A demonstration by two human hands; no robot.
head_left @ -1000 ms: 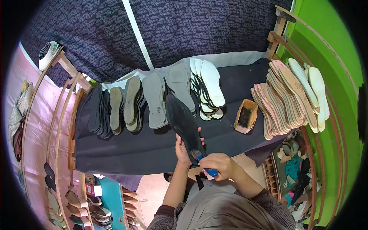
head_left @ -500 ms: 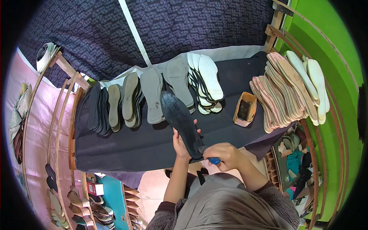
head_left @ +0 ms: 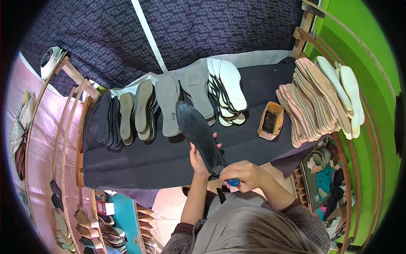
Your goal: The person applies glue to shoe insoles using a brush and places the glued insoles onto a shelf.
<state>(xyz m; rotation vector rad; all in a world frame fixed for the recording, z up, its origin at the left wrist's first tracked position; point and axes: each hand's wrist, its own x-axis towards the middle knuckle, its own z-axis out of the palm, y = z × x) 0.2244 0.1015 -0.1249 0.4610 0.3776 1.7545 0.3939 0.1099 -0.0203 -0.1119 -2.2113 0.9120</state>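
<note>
A black shoe insole (head_left: pixel 196 131) lies tilted across my left hand (head_left: pixel 200 161), its toe end pointing away from me. My left fingers wrap its far edge, with the fingertips showing on the right side. The insole's upper face looks wet and glossy in patches. My right hand (head_left: pixel 247 174) grips a blue-handled brush (head_left: pixel 233 182) at the insole's near, heel end. The brush's tip meets the heel and is partly hidden by my fingers.
Grey insoles (head_left: pixel 168 106), black insoles (head_left: pixel 111 122) and white insoles (head_left: pixel 232 84) lie in rows on the dark table cloth (head_left: pixel 135 167). At right stand a small open container (head_left: pixel 270 120) with dark contents and a fanned stack of pinkish-beige insoles (head_left: pixel 313 106). Wooden rails (head_left: pixel 63 139) flank the table.
My right hand and the brush have shifted slightly left and toward me at the insole's heel. The left hand and the insole have barely moved.
</note>
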